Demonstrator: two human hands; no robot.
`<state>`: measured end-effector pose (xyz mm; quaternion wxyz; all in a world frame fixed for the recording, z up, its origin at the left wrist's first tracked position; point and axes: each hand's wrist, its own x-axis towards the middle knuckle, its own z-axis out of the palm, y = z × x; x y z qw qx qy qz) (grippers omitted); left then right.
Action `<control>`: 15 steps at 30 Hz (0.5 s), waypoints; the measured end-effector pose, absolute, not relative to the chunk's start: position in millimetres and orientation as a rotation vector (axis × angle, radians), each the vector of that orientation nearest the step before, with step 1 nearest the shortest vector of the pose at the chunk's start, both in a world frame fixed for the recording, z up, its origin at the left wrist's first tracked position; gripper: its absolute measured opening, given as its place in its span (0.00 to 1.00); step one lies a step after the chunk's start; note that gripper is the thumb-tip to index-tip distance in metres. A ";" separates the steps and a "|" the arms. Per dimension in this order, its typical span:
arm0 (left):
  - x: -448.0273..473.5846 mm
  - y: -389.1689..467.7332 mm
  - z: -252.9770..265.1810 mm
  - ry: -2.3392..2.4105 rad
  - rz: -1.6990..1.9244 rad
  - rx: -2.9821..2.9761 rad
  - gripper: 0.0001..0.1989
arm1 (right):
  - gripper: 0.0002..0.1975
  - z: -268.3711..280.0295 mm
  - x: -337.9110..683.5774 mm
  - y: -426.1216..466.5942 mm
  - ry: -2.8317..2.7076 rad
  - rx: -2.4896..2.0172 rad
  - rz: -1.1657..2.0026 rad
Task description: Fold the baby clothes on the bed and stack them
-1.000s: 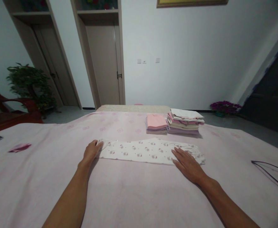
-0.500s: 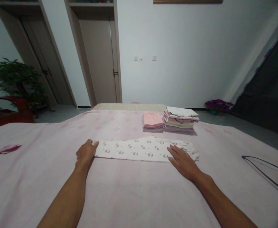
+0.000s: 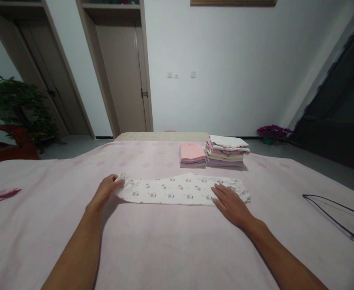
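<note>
A pair of white patterned pants (image 3: 170,190), folded lengthwise into a long strip, lies across the pink bedspread (image 3: 164,249). My left hand (image 3: 108,188) pinches the narrow left end and holds it slightly raised off the bedspread. Flat on the wider, gathered right end rests my right hand (image 3: 229,203), its fingers apart. Beyond the pants are two stacks of folded clothes: a low one with a pink piece on top (image 3: 192,154) and a taller one topped with white (image 3: 227,151).
A black wire hanger (image 3: 330,213) lies at the right. At the far left is a small dark pink item (image 3: 4,194). Behind the bedspread stand a wall, a door (image 3: 121,76), a leafy plant (image 3: 16,106), a red wooden chair (image 3: 10,143) and purple flowers (image 3: 273,132).
My left hand has lifted the left end of the pants a little, so its edge now curves upward. My right hand stays on the right end. The view has shifted slightly.
</note>
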<state>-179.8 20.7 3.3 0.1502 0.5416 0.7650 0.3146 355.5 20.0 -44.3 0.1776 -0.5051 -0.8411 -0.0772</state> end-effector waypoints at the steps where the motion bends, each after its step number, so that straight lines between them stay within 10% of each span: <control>1: -167.3 22.5 4.7 2.174 0.933 1.575 0.12 | 0.22 -43.5 354.6 19.3 -2.366 -1.396 -0.234; 15: -65.2 5.1 3.0 1.758 0.442 1.910 0.24 | 0.15 -1.3 286.6 -0.5 -2.442 -1.082 0.112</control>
